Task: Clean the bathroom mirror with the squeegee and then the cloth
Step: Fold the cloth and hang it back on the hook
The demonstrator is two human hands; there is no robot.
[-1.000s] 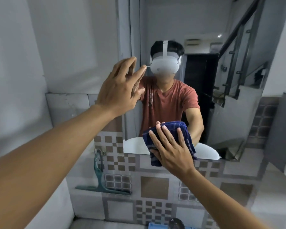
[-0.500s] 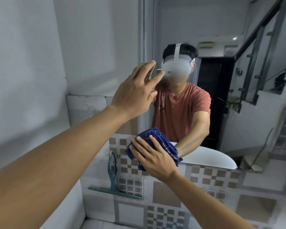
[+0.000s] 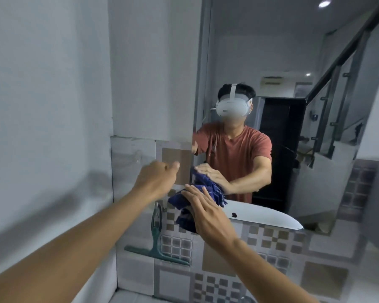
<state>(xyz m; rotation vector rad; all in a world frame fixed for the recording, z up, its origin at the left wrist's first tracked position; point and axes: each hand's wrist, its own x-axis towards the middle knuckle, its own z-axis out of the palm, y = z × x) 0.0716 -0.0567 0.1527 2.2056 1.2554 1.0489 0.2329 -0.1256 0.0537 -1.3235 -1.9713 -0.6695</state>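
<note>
The mirror (image 3: 293,51) fills the wall's upper right and reflects a person in a red shirt. My right hand (image 3: 208,213) lies flat on a dark blue cloth (image 3: 184,202), pressing it against the mirror's lower left corner. My left hand (image 3: 157,179) hovers just left of the mirror edge over the tiled wall, fingers loosely curled, with nothing in it. A green squeegee (image 3: 157,239) hangs on the tiles below my left hand, blade down.
Patterned brown and grey tiles (image 3: 228,265) cover the wall under the mirror. A plain white wall (image 3: 42,106) runs close along the left side. A white basin (image 3: 260,215) shows in the reflection.
My left hand dropped from the mirror's left edge at head height to just above the cloth and curled. The right hand slid the cloth leftward along the mirror's bottom edge.
</note>
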